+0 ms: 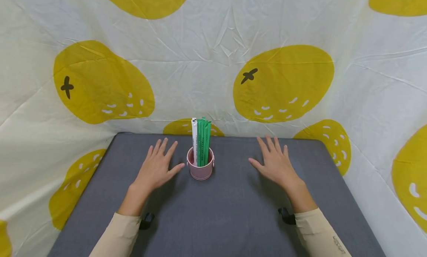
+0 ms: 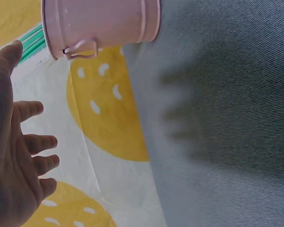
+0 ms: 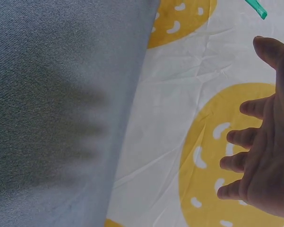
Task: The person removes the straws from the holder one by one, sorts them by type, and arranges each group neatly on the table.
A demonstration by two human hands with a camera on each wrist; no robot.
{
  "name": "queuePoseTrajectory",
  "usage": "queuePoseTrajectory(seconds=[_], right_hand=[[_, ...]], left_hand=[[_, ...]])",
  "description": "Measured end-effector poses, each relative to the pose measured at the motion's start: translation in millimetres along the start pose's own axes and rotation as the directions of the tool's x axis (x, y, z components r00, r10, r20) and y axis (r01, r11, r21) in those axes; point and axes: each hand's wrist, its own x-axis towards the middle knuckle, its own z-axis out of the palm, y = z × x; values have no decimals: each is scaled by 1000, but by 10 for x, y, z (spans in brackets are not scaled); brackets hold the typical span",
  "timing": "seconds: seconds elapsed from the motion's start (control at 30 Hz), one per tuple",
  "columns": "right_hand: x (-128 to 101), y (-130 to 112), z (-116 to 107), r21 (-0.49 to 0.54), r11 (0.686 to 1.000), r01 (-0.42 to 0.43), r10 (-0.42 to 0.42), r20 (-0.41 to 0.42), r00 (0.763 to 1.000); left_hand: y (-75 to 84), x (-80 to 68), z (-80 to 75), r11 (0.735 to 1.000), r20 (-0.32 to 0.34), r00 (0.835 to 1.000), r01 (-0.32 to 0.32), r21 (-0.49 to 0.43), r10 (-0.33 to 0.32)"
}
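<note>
A small pink bucket (image 1: 201, 172) with side handle loops stands upright near the table's back edge. Several slim green packets (image 1: 203, 142) and a white packet (image 1: 195, 142) with dark print rise out of it. Just left of the bucket my left hand (image 1: 156, 168) hovers with fingers spread, holding nothing; its thumb points toward the bucket without touching it. Farther off on the right, my right hand (image 1: 276, 163) is also spread above the table and holds nothing. Both palms appear in the wrist views, the left (image 2: 12, 156) and the right (image 3: 269, 151), each casting a shadow.
A dark grey cloth-covered table (image 1: 213, 220) lies under both hands. Behind and beside it hangs a white cloth (image 1: 200, 82) printed with large yellow fruit shapes. Dark straps or devices (image 1: 146, 220) sit at both wrists, by the beige sleeves (image 1: 116, 234).
</note>
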Motion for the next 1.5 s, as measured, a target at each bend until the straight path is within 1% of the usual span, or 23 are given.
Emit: queuePoseTrajectory(seconds=[0.23, 0.37, 0.47, 0.63, 0.77, 0.83, 0.97, 1.07, 1.17, 1.3, 1.4, 1.5], right_hand=[[102, -38, 6, -4, 999, 36, -36, -22, 999], [172, -64, -5, 2, 998, 56, -55, -38, 998], [216, -73, -19, -3, 998, 66, -66, -33, 997], [292, -94, -36, -22, 997, 79, -80, -30, 996], [355, -144, -29, -39, 994, 100, -101, -46, 994], [386, -178, -12, -47, 992, 113, -116, -65, 991], [443, -250, 37, -37, 989, 143, -146, -115, 983], [478, -295, 79, -20, 986, 167, -168, -130, 977], [505, -333, 113, 15, 982, 188, -184, -131, 974], [546, -385, 151, 78, 974, 211, -200, -131, 971], [581, -431, 173, 130, 967, 219, -203, -126, 971], [616, -493, 172, 198, 955, 221, -201, -118, 973]], left_hand=[[21, 70, -7, 998, -14, 999, -52, -21, 52], [35, 109, 7, 996, -15, 997, -79, -28, 79], [40, 128, 34, 993, -24, 994, -107, -41, 107], [50, 153, 91, 980, -51, 985, -167, -104, 162], [64, 171, 135, 971, -64, 982, -186, -153, 178], [70, 169, 155, 965, -87, 979, -199, -171, 186], [77, 167, 207, 942, -172, 960, -254, -219, 219], [90, 176, 258, 919, -227, 947, -287, -269, 229], [101, 192, 311, 902, -259, 940, -298, -311, 221], [106, 211, 378, 871, -301, 930, -318, -375, 210], [108, 222, 414, 839, -331, 924, -328, -435, 190], [109, 239, 441, 801, -343, 926, -325, -503, 160]])
